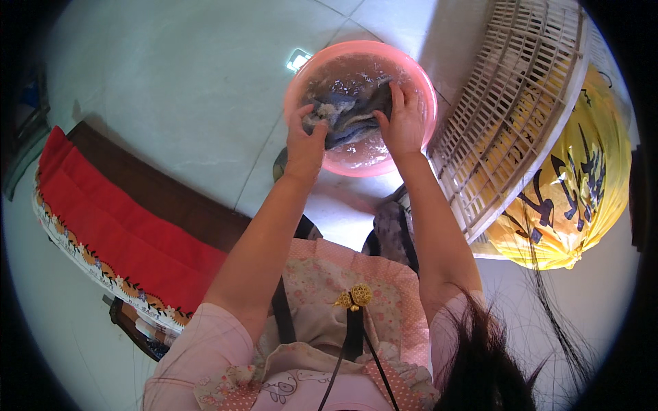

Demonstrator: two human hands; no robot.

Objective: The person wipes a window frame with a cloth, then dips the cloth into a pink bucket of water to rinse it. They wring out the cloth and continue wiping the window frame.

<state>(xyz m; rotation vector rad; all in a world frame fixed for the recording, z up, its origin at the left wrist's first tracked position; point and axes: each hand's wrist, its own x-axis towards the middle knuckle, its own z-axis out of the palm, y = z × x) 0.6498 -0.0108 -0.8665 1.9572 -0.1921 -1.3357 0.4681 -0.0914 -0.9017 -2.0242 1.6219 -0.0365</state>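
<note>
A pink plastic basin (430, 97) of water stands on the tiled floor in front of me. In it lies a wet, crumpled blue-grey cloth (345, 128) with a pale, fluffy patch. My left hand (305, 141) grips the cloth's left part between thumb and fingers. On the other side, my right hand (404, 120) has the darker right part between thumb and fingers. Both forearms reach over the basin's near rim. The cloth's underside is hidden in the water.
To the right stands a white plastic lattice rack (509, 103), with a yellow plastic bag (576, 185) bearing dark writing behind it. A brown wooden piece of furniture (164, 174) under a red cloth cover (123, 216) is at left. A small bright rectangular thing (298, 60) lies beyond the basin.
</note>
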